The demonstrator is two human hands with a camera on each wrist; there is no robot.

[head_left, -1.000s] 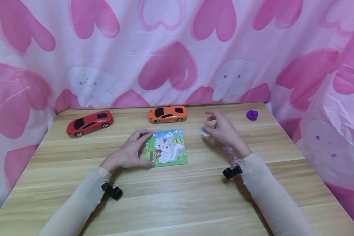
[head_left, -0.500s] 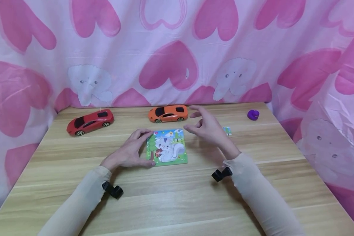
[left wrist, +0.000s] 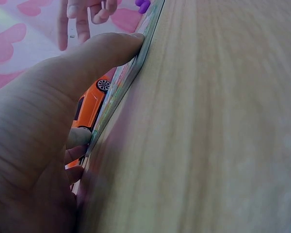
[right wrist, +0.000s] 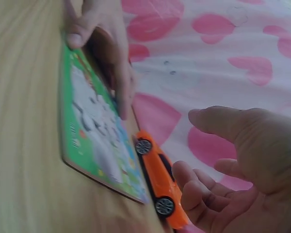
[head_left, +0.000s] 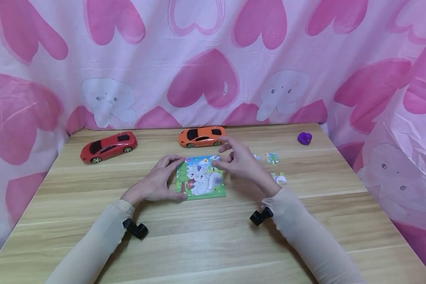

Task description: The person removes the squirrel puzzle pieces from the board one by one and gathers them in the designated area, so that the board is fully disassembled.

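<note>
Currently, your left hand (head_left: 155,182) grips the left edge of the puzzle board (head_left: 200,177) at frame centre, thumb and fingers clamped on it. Your right hand (head_left: 242,163) hovers over the board's upper right corner, fingers loosely spread, holding nothing visible. Loose puzzle pieces (head_left: 271,158) lie on the surface (head_left: 213,236) right of centre.

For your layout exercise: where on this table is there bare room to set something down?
The table's near strip before both sleeves is bare, as is the stretch below the red car. It is crowded around the puzzle board, the hands and loose pieces.
</note>
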